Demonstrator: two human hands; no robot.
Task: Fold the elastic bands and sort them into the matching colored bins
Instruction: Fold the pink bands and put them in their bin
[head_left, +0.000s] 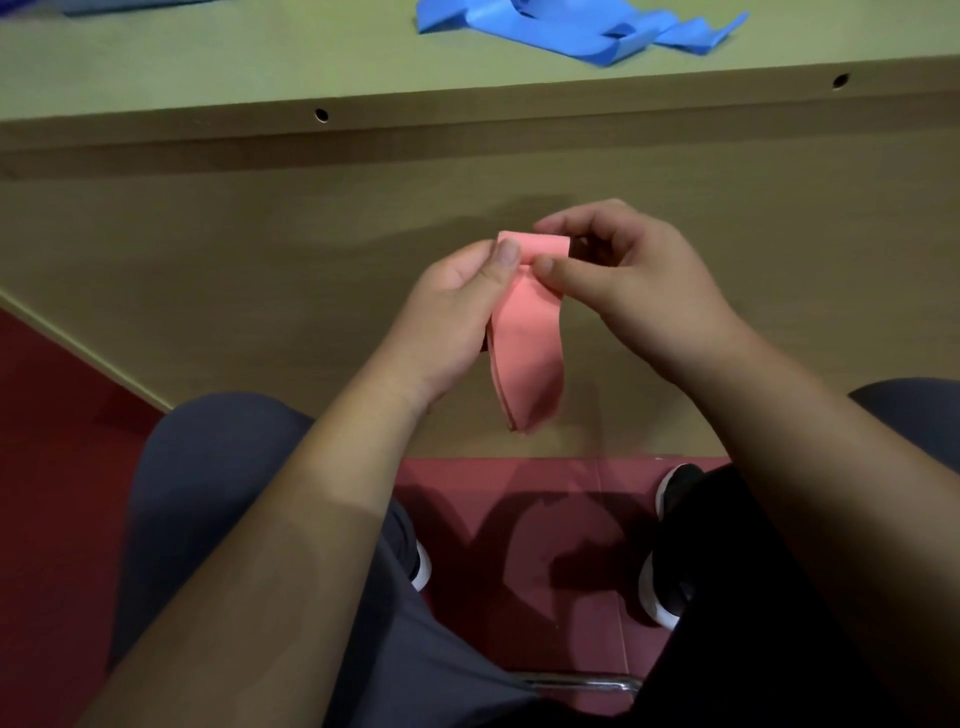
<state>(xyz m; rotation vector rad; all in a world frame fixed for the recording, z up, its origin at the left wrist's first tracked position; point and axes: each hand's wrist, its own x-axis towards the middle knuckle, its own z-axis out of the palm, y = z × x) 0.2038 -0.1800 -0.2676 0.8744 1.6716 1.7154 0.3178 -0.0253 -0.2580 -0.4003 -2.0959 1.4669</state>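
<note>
Below the table edge (467, 156), over the lap: pink band (527, 332), doubled and hanging, pinched at its top fold by left hand (457, 312) and right hand (628, 280), thumbs pressed shut on it. Step: folding. Next: another fold, then a pink bin, none visible. Blue bands (571, 26) lie on the tabletop beyond that edge, unfolded.

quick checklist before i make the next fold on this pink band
1. Left hand grips pink band: ok.
2. Right hand pinches the top fold: ok.
3. Hanging layers lined up: ok, edges look close.
4. Band clear of the table: ok, held in the air in front of it.
5. Pink bin within reach: cannot tell, no bin in view.
6. Blue bands sorted: not ok, loose on the table.
</note>
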